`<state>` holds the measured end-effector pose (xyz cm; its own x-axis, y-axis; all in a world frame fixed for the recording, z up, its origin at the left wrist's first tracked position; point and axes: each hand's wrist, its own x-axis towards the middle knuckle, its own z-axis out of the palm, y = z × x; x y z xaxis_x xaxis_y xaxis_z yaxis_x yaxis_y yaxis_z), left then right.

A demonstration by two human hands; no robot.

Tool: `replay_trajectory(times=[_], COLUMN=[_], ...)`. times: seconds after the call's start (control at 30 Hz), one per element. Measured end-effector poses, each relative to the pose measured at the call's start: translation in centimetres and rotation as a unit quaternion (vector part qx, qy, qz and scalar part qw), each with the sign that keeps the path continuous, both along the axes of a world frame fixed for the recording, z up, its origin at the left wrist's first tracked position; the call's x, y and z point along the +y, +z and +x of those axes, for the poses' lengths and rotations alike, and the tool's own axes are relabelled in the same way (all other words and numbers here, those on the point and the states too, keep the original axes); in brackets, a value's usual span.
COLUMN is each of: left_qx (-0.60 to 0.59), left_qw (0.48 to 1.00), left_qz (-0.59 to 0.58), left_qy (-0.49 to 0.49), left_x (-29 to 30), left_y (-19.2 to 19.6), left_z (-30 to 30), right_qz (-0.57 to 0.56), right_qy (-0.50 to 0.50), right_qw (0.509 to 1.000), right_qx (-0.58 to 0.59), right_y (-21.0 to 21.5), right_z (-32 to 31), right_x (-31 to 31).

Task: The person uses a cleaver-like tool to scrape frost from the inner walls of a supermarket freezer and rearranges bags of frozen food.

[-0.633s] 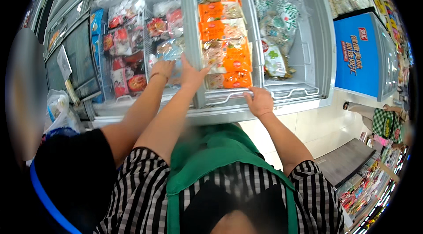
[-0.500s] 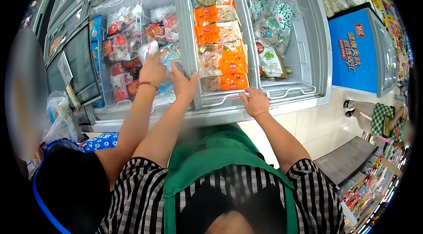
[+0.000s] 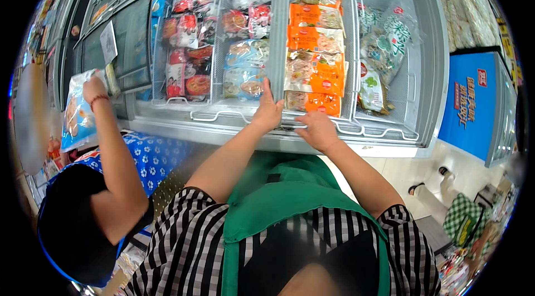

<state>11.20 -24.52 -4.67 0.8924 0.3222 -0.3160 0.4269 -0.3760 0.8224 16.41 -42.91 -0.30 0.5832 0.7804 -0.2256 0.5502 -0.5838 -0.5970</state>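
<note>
My left hand (image 3: 269, 112), fingers stretched out, rests against the lower end of the grey upright frame (image 3: 277, 34) across the open chest freezer. Close beside it my right hand (image 3: 320, 131) lies over the freezer's front edge, thumb and fingers apart, just below the orange-and-white food packs (image 3: 323, 73) in a wire basket. Neither hand holds a pack. Left of the frame are light-blue frozen food packs (image 3: 245, 81) and red-and-black packs (image 3: 189, 73). At the far left another person's hand (image 3: 96, 90) grips a blue-and-white food bag (image 3: 78, 115) outside the baskets.
Clear bags with green print (image 3: 387, 40) lie in the right basket. A blue freezer cabinet (image 3: 471, 104) stands to the right, below stacked pale bags (image 3: 460, 6). The co-worker, in a blue patterned garment (image 3: 153, 154), stands close on my left. Another person in green check (image 3: 465, 218) is at the lower right.
The co-worker's hand has left the freezer and moved left with a blue-and-white bag. My left hand stays by the frame; my right hand has moved closer to it. The view has shifted left.
</note>
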Motion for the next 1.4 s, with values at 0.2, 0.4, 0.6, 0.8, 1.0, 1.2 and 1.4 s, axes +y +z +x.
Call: replay_trajectory(times=[0.2, 0.4, 0.6, 0.8, 1.0, 1.2, 1.4], left_qx=[0.056, 0.086, 0.096, 0.068, 0.099, 0.106, 0.083], left_qw=[0.998, 0.996, 0.995, 0.997, 0.995, 0.991, 0.993], left_qz=[-0.001, -0.003, -0.016, 0.003, -0.021, -0.080, -0.075], left_qy=[0.003, -0.004, -0.009, -0.019, -0.015, -0.020, -0.023], left_x=[0.0, -0.2, 0.0, 0.3, 0.2, 0.4, 0.4], left_y=[-0.3, -0.2, 0.1, -0.3, 0.8, 2.1, 0.8], left_z=[-0.1, 0.1, 0.1, -0.1, 0.3, 0.7, 0.4], right_qz=[-0.164, -0.162, -0.220, -0.231, -0.150, -0.223, -0.174], right_qy=[0.079, 0.097, 0.171, 0.144, 0.110, 0.136, 0.062], right_qw=[0.980, 0.979, 0.960, 0.961, 0.980, 0.965, 0.982], right_qx=[0.079, 0.081, 0.016, 0.051, 0.072, 0.013, 0.026], right_y=[0.3, -1.3, -0.5, 0.3, -0.4, -1.0, -2.2], right_z=[-0.2, 1.1, 1.1, 2.3, 2.6, 0.6, 3.1], right_x=[4.9, 5.0, 6.5, 6.0, 4.0, 6.5, 3.5])
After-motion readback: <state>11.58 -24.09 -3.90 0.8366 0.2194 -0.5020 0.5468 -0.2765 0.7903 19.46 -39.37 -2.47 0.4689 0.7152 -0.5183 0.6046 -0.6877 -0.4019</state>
